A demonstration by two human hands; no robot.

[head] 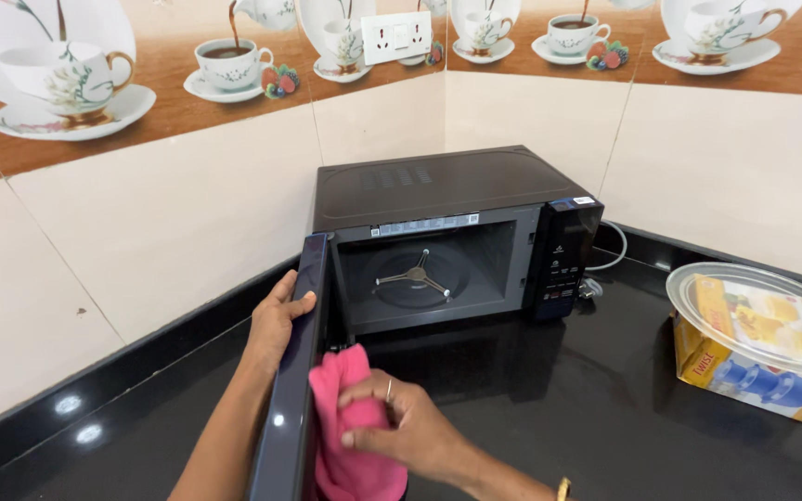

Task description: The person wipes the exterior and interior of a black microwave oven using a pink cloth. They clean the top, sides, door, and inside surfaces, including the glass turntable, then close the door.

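A: What is held by the left hand?

B: The upper edge of the open microwave door is gripped by it, the fingers curled over the top and the thumb laid on the outer face. The grip is closed around that edge.

A: And the right hand?

B: A pink cloth is pressed by it against the inner face of the door. The fingers are folded over the cloth, so the grip is closed on it, and a ring is seen on one finger. The cloth hangs down along the door, low at the front of the view.

A: Where is the door set in relation to the oven?

B: It is swung out toward the camera from the left side of the black microwave, which is placed in the corner on the dark polished table. Inside the cavity a three-armed roller ring is seen, with no plate on it.

A: What else is shown?

B: A round glass plate is laid on top of a yellow and blue carton at the right, well apart from both hands. A wall socket is fixed on tiles printed with teacups.
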